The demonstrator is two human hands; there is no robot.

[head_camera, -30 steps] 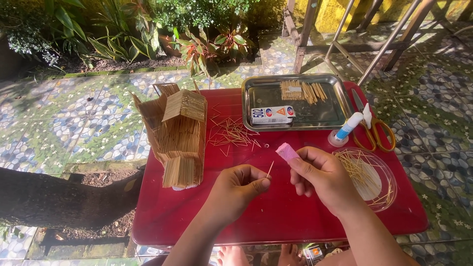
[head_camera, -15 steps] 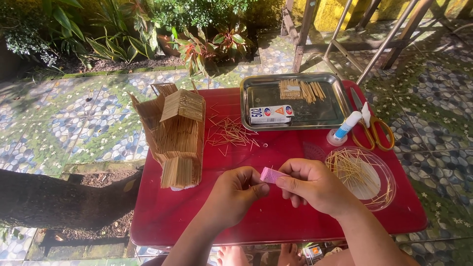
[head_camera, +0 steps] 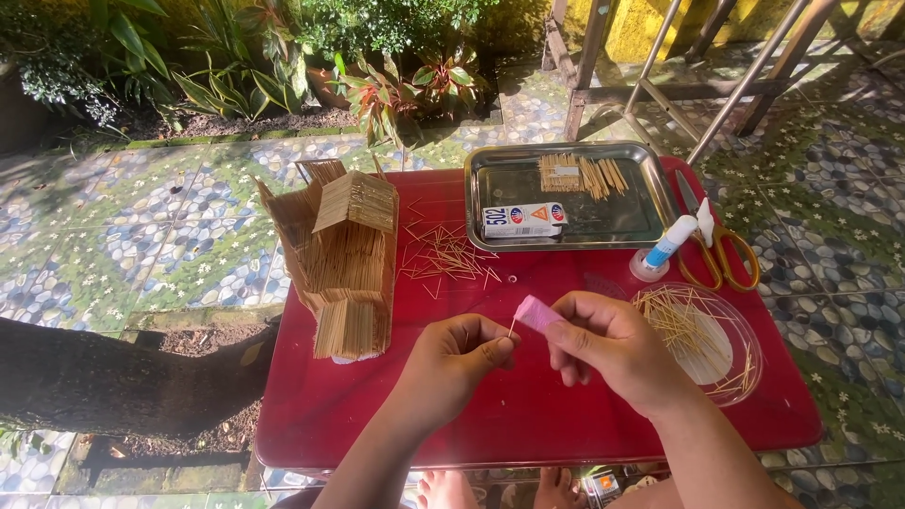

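At left of red table [head_camera: 528, 415]: toothpick house [head_camera: 344, 259], untouched. Centre: left hand [head_camera: 457, 363] pinched shut on toothpick [head_camera: 513, 327]. Right hand [head_camera: 613, 349], now lowered leftward, closed around pink glue tube [head_camera: 535, 312]; tip now meets stick. Gluing under way.

table [head_camera: 566, 424]: glossy red plastic
tray [head_camera: 490, 188]: shiny metal
little house [head_camera: 344, 264]: matt wooden sticks
scissors [head_camera: 721, 250]: yellow plastic handles
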